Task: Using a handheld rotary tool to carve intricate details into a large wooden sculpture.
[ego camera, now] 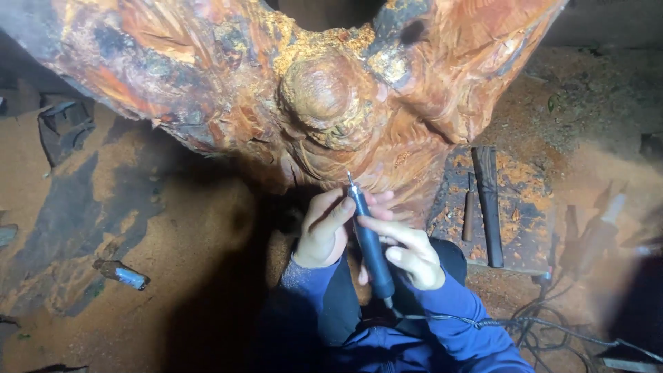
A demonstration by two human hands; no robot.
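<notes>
Both hands, left hand (321, 231) and right hand (407, 252), grip a thin dark pen-shaped carving tool (369, 242), its tip touching the big reddish carved wood trunk (324, 103).

Woodcarving wkshop: sawdust floor (179, 228), chisels (487, 207).

Both forearms, in blue sleeves, reach forward and converge at centre frame, left hand (322, 231) with fingers curled and index laid forward, right hand (409, 254) just beside it with thumb and fingers pinched in a pen-like grip, fingertips of both hands touching.
</notes>
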